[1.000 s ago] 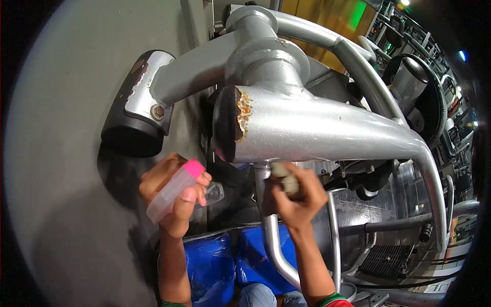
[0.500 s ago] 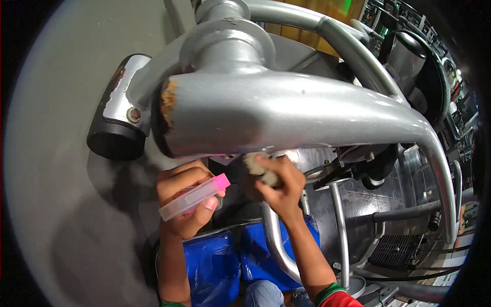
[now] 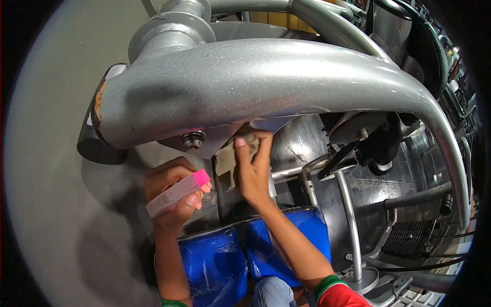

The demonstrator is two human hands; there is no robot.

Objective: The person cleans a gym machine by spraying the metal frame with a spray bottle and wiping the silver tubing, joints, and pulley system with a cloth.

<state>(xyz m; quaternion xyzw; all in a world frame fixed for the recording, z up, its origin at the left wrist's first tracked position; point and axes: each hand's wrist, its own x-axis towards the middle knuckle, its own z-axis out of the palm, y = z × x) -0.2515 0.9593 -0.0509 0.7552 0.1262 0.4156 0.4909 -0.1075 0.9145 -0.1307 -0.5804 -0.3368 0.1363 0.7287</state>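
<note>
My left hand (image 3: pixel 173 190) is closed around a slim, translucent plastic container with a pink cap (image 3: pixel 176 193), tilted up to the right. A clear rounded part shows just beside those fingers; I cannot make out whether it belongs to the container. My right hand (image 3: pixel 254 171) grips a beige cloth (image 3: pixel 228 158) under the thick silver metal tube (image 3: pixel 245 77). The cloth lies close to the tube's underside and a flat plate there; the exact contact is hidden. A bolt (image 3: pixel 194 139) sits under the tube between the two hands.
Rust marks the tube's left end, near a black-capped lower tube (image 3: pixel 102 146). Below the hands are two blue plastic-wrapped pads (image 3: pixel 209 266). Thin metal legs (image 3: pixel 349 225), a black mechanism (image 3: pixel 378 143) and a grille (image 3: pixel 406 238) stand to the right. A grey surface (image 3: pixel 56 128) lies left.
The view has shifted, so the tube sits higher and further left. My right hand has turned upward with the cloth beneath the tube. The bolt has come into view. My left hand keeps its hold.
</note>
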